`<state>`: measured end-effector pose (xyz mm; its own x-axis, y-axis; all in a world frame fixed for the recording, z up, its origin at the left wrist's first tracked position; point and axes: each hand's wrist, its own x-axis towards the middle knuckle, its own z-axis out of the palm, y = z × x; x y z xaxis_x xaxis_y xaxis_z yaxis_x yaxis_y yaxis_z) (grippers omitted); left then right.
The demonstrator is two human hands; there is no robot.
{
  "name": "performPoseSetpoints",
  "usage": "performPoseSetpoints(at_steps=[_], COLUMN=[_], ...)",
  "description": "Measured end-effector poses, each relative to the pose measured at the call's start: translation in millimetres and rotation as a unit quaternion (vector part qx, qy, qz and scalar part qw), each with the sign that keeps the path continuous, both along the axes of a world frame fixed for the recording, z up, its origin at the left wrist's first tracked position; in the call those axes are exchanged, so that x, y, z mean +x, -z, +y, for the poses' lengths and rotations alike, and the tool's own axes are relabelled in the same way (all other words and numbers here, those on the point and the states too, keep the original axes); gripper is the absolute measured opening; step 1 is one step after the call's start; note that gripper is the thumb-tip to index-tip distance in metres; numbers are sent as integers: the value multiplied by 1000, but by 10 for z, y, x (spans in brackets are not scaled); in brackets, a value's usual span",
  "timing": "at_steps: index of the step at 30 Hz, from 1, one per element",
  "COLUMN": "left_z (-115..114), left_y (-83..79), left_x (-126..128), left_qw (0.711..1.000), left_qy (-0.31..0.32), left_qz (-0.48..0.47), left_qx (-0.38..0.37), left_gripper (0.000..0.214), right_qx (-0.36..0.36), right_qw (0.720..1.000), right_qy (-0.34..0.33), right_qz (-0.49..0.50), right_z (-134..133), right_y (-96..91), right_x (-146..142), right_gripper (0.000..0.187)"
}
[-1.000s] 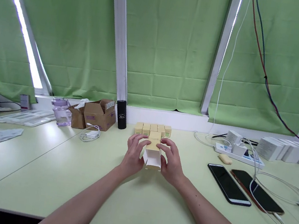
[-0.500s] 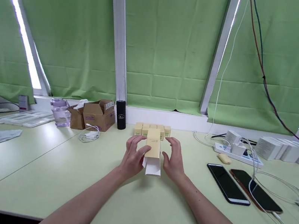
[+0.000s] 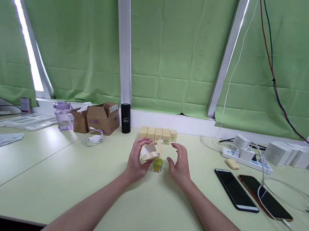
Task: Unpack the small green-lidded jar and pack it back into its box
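My left hand [image 3: 138, 163] grips a small cream cardboard box [image 3: 151, 151], tilted so that its open end faces me. Just below and right of the box, a small glass jar with a green lid [image 3: 157, 165] stands upright on the table. My right hand [image 3: 178, 165] is held to the right of the jar, fingers curved and apart, holding nothing. Behind both hands is a row of several similar cream boxes [image 3: 158, 133].
Two phones [image 3: 236, 190] [image 3: 265, 196] lie at the right with white cables. Behind them are a power strip [image 3: 245, 161] and white boxes [image 3: 277, 152]. A cardboard carton [image 3: 103, 119], black cylinder [image 3: 125, 118] and purple bottle [image 3: 63, 116] stand at back left.
The cream box has been lifted and turned toward the left in my left hand. The green-lidded jar now shows on the table beneath it. My right hand has hardly moved.
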<state>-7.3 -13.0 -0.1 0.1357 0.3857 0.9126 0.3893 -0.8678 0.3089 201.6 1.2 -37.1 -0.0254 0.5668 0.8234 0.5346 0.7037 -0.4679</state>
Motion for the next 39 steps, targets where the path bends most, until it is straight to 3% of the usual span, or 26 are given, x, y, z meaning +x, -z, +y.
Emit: performPoseSetpoints(at_steps=[6, 9, 13, 19, 25, 32, 39], left_z=[58, 60, 73, 105, 66, 15, 9], left_y=[92, 70, 30, 22, -23, -55, -43], left_x=[3, 18, 34, 37, 37, 78, 103], left_qw=[976, 957, 940, 927, 907, 894, 888], left_qy=[78, 118, 154, 145, 153, 152, 146], left_qz=[-111, -143, -181, -240, -262, -262, -252], left_qx=[-173, -222, -245, -250, -292, -329, -355], left_gripper=[47, 44, 52, 77, 74, 68, 66], right_qx=[-1, -9, -17, -1, 8, 6, -26], right_qw=[1000, 1000, 999, 998, 998, 992, 986], right_qy=[-12, -22, -41, -55, -66, -125, -163], right_qz=[1, 6, 16, 10, 14, 11, 24], right_z=[1, -10, -45, -96, -148, -247, -279], right_y=[12, 2, -33, -74, -104, -154, -151], right_x=[-13, -24, -42, -66, -89, -142, -167], right_gripper=[58, 57, 54, 53, 50, 55, 59])
